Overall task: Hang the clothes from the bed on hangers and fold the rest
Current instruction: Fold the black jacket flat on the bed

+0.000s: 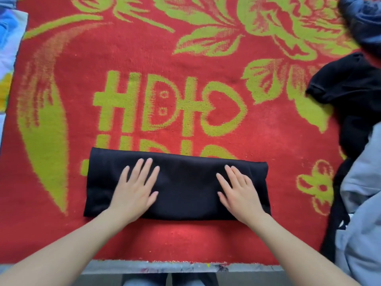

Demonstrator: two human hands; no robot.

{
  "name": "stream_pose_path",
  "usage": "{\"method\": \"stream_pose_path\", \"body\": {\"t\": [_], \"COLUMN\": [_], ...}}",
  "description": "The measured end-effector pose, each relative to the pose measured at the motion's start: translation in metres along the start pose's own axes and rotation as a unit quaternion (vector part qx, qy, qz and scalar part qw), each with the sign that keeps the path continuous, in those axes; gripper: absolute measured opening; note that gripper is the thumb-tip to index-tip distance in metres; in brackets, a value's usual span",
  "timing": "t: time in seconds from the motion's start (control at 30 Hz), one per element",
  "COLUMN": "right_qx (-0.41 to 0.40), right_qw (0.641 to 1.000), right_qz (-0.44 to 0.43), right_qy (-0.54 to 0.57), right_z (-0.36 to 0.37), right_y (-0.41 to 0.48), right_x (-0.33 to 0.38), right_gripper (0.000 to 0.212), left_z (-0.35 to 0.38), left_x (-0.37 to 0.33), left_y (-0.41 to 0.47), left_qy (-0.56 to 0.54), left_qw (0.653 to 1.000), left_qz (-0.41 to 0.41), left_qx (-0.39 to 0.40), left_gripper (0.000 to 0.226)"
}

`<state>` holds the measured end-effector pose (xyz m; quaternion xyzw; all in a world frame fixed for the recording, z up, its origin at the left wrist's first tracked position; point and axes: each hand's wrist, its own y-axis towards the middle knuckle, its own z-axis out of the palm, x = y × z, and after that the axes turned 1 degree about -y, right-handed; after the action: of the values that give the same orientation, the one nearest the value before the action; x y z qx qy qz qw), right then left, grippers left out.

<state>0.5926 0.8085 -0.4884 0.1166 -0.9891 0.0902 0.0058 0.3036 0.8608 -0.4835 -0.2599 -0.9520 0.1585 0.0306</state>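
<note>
**Item under work.** A black garment [185,182], folded into a long flat band, lies crosswise on the blanket [144,58]. It is close to the near edge and roughly midway between the left and right edges.

**Hands.** The left hand [136,186] lies flat on the left half of the band, fingers straight and slightly spread. The right hand [237,190] lies the same way on the right half. Neither grips any cloth; both press with open palms.

**Assessment of the step.** This appears to be smoothing the fold before the next one is made.
- Sweep the palms outward from the middle toward each short end, so creases run out rather than bunch.
- Check that the long edges lie even; the far right corner of the band looks slightly uneven and may need squaring.
- For the next fold, pinch both corners of one short end together so the layers do not slip.
- The blanket's coarse pile will probably drag on the cloth, so lift the end over rather than slide it.

**Surface and room.** The blanket is red with yellow-green flowers and lettering. More clothes wait along its right edge: black clothes [350,85], a grey garment [362,182] nearer, and a dark blue garment [362,19] at the far right corner. A pale printed cloth [8,48] lies beyond the left edge. No hangers are in view.
</note>
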Motion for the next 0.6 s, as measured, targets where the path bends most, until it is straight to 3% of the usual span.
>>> {"method": "stream_pose_path", "body": {"t": [0.1, 0.33, 0.43, 0.53, 0.6], "right_qx": [0.047, 0.108, 0.152, 0.197, 0.161], "right_qw": [0.996, 0.974, 0.921, 0.888, 0.863], "right_qz": [0.078, 0.198, 0.354, 0.407, 0.448], "right_qy": [0.003, -0.024, 0.063, 0.089, 0.169], "right_z": [0.013, 0.049, 0.053, 0.044, 0.035], "right_y": [0.014, 0.007, 0.003, -0.007, -0.009], "right_x": [0.011, -0.044, -0.065, -0.081, -0.083], "right_gripper": [0.069, 0.071, 0.07, 0.068, 0.07], "left_z": [0.007, 0.047, 0.049, 0.049, 0.042], "left_x": [-0.021, 0.046, 0.066, 0.065, 0.052], "left_y": [0.023, 0.023, 0.022, 0.022, 0.021], "left_qy": [-0.016, -0.025, -0.018, -0.018, -0.043], "left_qw": [0.999, 0.993, 0.991, 0.989, 0.986], "left_qz": [-0.013, -0.083, -0.103, -0.126, -0.145], "left_qx": [0.029, 0.084, 0.089, 0.077, 0.074], "left_gripper": [0.069, 0.087, 0.09, 0.092, 0.089]}}
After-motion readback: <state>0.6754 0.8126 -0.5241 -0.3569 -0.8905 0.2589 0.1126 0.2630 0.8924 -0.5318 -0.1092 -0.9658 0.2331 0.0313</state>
